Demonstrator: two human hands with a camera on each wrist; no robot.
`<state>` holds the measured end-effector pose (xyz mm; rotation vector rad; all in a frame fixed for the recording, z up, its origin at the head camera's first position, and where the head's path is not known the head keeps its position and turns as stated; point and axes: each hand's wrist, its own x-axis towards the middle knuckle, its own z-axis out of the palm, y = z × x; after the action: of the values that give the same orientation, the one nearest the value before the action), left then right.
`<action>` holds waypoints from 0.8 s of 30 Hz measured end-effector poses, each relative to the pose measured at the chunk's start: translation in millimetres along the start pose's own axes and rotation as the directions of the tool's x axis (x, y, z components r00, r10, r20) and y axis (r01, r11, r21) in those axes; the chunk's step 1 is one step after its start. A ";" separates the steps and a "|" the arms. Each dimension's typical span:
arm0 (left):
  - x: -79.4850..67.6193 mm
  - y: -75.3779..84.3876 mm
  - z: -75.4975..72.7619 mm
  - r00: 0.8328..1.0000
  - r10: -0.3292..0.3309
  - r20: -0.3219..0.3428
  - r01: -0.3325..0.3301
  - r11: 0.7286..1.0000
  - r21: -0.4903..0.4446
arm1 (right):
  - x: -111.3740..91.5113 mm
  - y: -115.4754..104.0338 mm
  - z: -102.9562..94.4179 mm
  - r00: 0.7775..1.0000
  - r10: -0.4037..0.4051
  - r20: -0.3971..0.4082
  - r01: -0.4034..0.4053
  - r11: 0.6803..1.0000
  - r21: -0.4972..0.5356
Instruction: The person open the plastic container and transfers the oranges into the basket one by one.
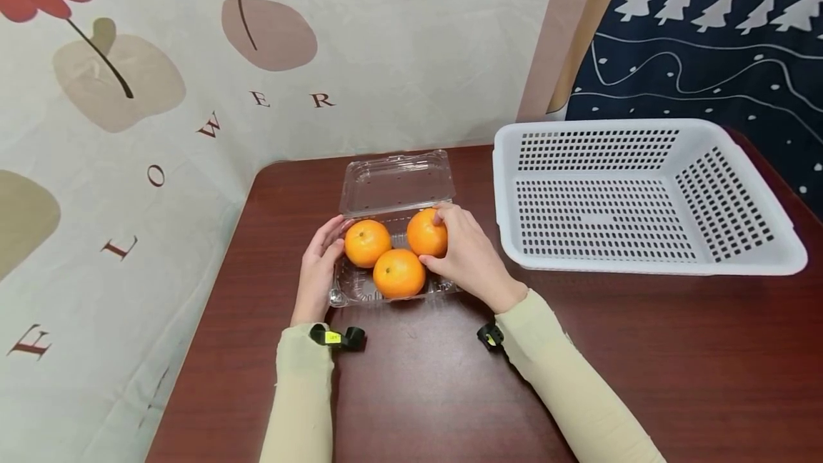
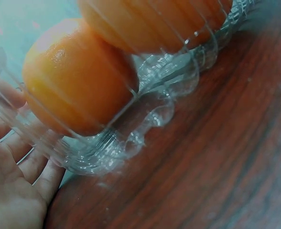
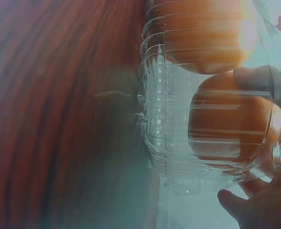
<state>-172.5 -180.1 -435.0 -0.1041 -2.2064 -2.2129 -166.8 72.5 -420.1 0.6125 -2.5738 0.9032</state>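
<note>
The left hand (image 1: 315, 264) rests loosely spread fingers against the clear plastic box (image 1: 355, 286), likely to stop it sliding on the brown surface (image 1: 411, 391). The right hand (image 1: 471, 256) bends its fingers and thumb round the right-hand round orange fruit (image 1: 422, 236), which sits in the box. The left wrist view shows finger gaps the head view hides; only the head view shows the whole white plastic basket (image 1: 633, 267) at right.
</note>
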 end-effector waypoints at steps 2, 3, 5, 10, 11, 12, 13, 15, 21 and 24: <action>-0.2 0.1 0.0 1.000 -0.005 -0.001 0.005 1.000 0.005 | -0.4 -0.6 -0.3 1.000 0.004 0.000 -0.004 1.000 0.003; -0.2 0.4 0.2 1.000 -0.009 -0.002 0.009 1.000 0.006 | -0.5 -0.8 -0.5 1.000 0.006 -0.001 -0.006 1.000 0.002; -0.7 1.3 0.5 1.000 -0.018 -0.005 0.018 1.000 0.010 | -0.4 -1.1 -0.5 1.000 0.005 -0.009 -0.005 1.000 0.002; -1.3 2.6 0.9 1.000 -0.023 -0.014 0.023 1.000 0.011 | -0.1 -0.7 -0.1 0.999 -0.019 -0.036 0.019 1.000 0.010; -1.0 2.4 1.0 1.000 -0.020 -0.013 0.020 1.000 0.007 | -0.2 -0.7 0.0 0.999 -0.022 -0.041 0.023 1.000 0.012; -1.0 2.3 1.1 1.000 -0.017 -0.014 0.017 1.000 0.004 | -0.2 -0.6 0.1 0.999 -0.023 -0.048 0.024 1.000 0.016; -0.8 2.2 1.2 1.000 -0.015 -0.013 0.015 1.000 0.003 | -0.2 -0.4 0.1 0.998 -0.022 -0.054 0.023 1.000 0.019; -0.7 1.9 1.3 1.000 -0.015 -0.013 0.015 1.000 0.000 | -0.1 -0.4 0.1 0.998 -0.015 -0.067 0.017 0.999 0.027; -0.9 1.8 1.4 1.000 -0.017 -0.009 0.017 1.000 0.003 | -0.1 -0.3 0.4 0.996 0.021 -0.082 -0.016 0.999 0.052; -0.9 1.9 1.3 1.000 -0.016 -0.006 0.016 1.000 0.006 | -0.5 -0.5 0.6 0.997 0.023 -0.079 -0.018 0.998 0.061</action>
<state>-171.5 -178.8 -433.1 -0.0799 -2.2186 -2.2123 -166.2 71.9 -420.5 0.5560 -2.4950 0.9943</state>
